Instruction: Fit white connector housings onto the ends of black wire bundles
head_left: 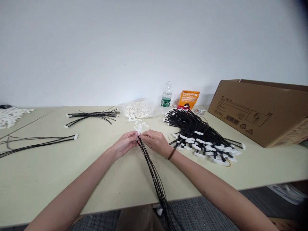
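Both hands meet over the middle of the table, at the upper end of a bundle of black wires [154,175]. My left hand [126,142] pinches a white plastic connector [139,130] at that end. Against the wires just below the connector, the fingers of my right hand [156,141] are closed; which wire they grip is too small to make out. The bundle runs down over the table's front edge and hangs past it. A few loose white connectors [144,124] lie just beyond my fingertips.
A clear bag of white connectors [137,109] lies behind my hands. On the right are a large pile of wire harnesses [192,128], a bottle [166,96], an orange packet [188,98] and a cardboard box [255,112]. Leftward lie more harnesses [93,115] and a connector heap [12,116].
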`<state>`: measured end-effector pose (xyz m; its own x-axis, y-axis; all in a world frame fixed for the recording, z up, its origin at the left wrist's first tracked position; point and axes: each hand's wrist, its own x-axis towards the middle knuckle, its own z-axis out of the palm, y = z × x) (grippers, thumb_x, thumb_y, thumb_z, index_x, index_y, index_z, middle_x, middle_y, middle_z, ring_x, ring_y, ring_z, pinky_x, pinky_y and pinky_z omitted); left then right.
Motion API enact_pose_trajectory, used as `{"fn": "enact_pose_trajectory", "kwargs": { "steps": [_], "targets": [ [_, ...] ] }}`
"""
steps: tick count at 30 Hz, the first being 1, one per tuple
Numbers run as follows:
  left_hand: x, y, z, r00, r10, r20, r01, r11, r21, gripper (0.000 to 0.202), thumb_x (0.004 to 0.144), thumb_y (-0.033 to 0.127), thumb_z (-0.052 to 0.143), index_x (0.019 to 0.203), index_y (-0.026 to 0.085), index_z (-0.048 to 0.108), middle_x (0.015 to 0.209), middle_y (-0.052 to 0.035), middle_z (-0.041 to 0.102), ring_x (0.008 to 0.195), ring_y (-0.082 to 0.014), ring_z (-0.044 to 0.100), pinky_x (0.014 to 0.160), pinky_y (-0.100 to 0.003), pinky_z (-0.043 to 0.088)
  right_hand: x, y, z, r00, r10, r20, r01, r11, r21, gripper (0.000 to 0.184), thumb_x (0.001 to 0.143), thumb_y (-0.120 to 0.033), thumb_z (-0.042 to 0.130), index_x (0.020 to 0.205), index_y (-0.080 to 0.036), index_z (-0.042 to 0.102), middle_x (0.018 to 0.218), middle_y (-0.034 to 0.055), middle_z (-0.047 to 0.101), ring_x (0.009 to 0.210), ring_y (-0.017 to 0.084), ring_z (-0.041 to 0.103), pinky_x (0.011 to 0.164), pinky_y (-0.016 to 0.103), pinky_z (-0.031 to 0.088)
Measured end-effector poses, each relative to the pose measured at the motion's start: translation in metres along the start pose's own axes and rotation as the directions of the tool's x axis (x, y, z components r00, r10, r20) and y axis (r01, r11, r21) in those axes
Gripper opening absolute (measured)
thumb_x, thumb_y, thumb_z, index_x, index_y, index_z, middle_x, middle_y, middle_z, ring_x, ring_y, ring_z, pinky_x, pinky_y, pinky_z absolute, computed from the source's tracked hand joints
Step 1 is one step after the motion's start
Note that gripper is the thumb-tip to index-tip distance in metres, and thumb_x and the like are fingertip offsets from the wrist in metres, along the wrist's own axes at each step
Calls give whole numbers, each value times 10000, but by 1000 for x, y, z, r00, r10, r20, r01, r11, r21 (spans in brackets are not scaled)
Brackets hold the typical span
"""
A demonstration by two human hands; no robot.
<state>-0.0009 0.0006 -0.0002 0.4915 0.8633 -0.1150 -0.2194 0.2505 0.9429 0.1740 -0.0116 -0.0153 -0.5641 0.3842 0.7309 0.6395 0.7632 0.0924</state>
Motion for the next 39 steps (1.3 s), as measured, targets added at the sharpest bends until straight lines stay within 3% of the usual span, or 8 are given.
{"fn": "enact_pose_trajectory", "kwargs": {
  "steps": [16, 31, 35, 39],
  "targets": [
    [-3, 0, 5, 999, -32, 0, 32, 999, -40, 191, 693, 251, 673, 673, 139, 519, 618, 9, 519, 597, -75, 511, 619, -208, 426, 3, 1, -3, 989, -129, 65, 141, 965, -223, 189, 914, -172, 385, 828, -169, 553, 741, 7, 572, 666, 116, 465, 596, 264, 304],
    [-4, 0, 7, 1000, -30, -6, 30, 999, -21, 216, 680, 275, 684, 670, 134, 520, 635, 9, 528, 595, -74, 511, 607, -203, 420, 8, -1, -11, 961, -272, 56, 276, 918, -283, 222, 914, -161, 376, 756, -170, 531, 683, -1, 536, 630, 123, 444, 601, 270, 304],
    [-4, -2, 7, 1000, -1, -3, 1, 1000, -19, 227, 676, 285, 686, 664, 135, 515, 621, 9, 530, 582, -73, 509, 589, -195, 419, 5, -1, -5, 980, -196, 30, 198, 948, -250, 207, 904, -177, 389, 760, -174, 539, 686, 3, 551, 636, 124, 458, 592, 264, 312],
    [-2, -3, 7, 1000, 6, -13, -7, 1000, -13, 229, 675, 294, 685, 674, 134, 521, 641, -2, 552, 611, -88, 536, 614, -211, 435, 3, -4, -2, 999, -37, 21, 38, 996, -75, 176, 895, -211, 392, 821, -169, 546, 745, 26, 583, 697, 127, 498, 623, 250, 359]
  ]
}}
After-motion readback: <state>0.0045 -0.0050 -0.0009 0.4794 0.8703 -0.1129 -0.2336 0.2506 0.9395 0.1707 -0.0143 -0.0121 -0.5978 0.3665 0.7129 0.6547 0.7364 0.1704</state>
